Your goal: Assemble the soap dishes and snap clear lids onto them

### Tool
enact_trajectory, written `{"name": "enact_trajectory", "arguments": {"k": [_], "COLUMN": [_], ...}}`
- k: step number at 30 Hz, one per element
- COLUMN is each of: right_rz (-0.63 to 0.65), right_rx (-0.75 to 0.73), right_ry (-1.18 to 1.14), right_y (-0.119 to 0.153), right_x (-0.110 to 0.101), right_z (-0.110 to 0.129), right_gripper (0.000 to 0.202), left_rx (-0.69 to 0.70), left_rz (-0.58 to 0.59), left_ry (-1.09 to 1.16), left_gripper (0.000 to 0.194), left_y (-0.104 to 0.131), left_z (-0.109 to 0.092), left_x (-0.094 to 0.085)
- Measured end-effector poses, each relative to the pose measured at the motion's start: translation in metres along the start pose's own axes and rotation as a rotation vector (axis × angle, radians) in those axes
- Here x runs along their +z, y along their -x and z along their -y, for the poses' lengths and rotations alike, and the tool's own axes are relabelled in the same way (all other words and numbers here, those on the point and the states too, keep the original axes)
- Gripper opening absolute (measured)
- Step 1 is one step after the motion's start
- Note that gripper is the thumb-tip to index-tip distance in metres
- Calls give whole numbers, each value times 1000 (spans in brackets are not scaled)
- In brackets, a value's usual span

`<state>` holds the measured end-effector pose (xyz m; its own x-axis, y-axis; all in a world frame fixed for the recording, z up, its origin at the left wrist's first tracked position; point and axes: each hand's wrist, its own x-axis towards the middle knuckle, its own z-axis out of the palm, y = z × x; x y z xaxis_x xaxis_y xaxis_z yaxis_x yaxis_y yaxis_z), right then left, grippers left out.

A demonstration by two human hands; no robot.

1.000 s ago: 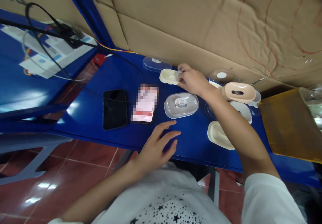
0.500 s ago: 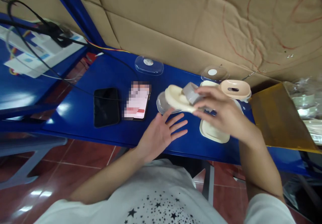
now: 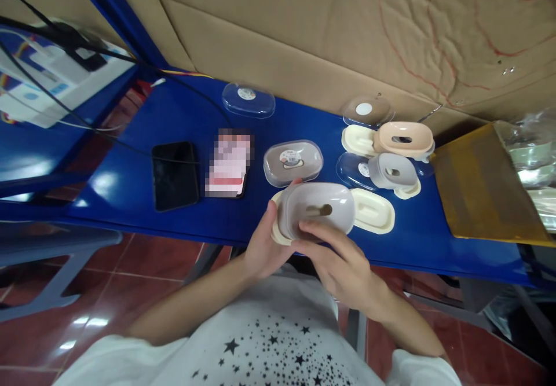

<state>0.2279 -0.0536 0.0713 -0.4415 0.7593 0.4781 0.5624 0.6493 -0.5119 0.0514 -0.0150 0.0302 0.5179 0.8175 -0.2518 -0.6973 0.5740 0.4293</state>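
Between my hands is a grey oval soap dish [image 3: 339, 201] with a keyhole-shaped slot in its floor, over a cream base [image 3: 280, 232] that shows at its left edge. My left hand [image 3: 264, 244] grips the left end of the pair, thumb up along the side. The fingers of my right hand [image 3: 343, 264] are bent over the near rim, one fingertip inside the dish. Just beyond lies a clear lid with a label [image 3: 293, 163]. To the right, another cream base [image 3: 374, 211] lies on the blue table [image 3: 130, 201].
Another grey dish [image 3: 394, 172] and a peach dish [image 3: 403, 137] stand at the right, among cream bases and clear lids. A lit phone [image 3: 228, 166] and a dark tablet-like device [image 3: 175, 176] lie left, crossed by cables. A cardboard box [image 3: 486, 189] bounds the right side.
My right hand has brought the grey dish and cream base left and down to my left hand, which was open and now grips them. The view has shifted slightly.
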Motion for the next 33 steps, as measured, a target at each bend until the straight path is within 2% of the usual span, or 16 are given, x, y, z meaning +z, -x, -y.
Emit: {"name": "enact_trajectory", "arguments": {"k": [3,7,10,12,15,17,19,21,23,26,28,30,33], "right_rz": [-13,58,103,165,210,177,261,397,487,535,525,501,384], "right_rx": [-8,-43,-63,-99,-216,-164,-138,-104,-16,80,116,139,113], "right_ry": [-48,-59,-67,-113,-154,-65,34,134,231,275,249,203,100], "right_y": [-2,-6,-11,-25,-74,-125,-183,-234,-270,-291,-292,-288,-271], "right_x": [3,18,20,10,-9,-9,8,38,72,107,115,108,75], "right_z": [3,8,11,6,-24,-62,-107,-149,-179,-200,-204,-203,-189], "right_gripper": [58,41,31,30,34,35,36,46,59,68,66,64,59], "left_rx": [10,-33,-54,-74,-75,-83,-102,-121,-146,-190,-210,-227,-233], "left_rz": [15,23,-1,-5,5,-8,-41,-69,-68,-40,-26,-17,-23], "left_ry": [1,27,37,47,51,57,68,76,84,94,97,102,111], "left_gripper": [102,112,103,91,69,59,55,55,57,58,58,59,60], "left_y": [2,8,15,18,20,20,19,18,19,21,22,21,18], "left_z": [1,-5,-13,-18,-21,-22,-23,-25,-29,-33,-34,-35,-33], "left_x": [-4,-9,-15,-22,-37,-45,-52,-55,-56,-57,-57,-57,-59]}}
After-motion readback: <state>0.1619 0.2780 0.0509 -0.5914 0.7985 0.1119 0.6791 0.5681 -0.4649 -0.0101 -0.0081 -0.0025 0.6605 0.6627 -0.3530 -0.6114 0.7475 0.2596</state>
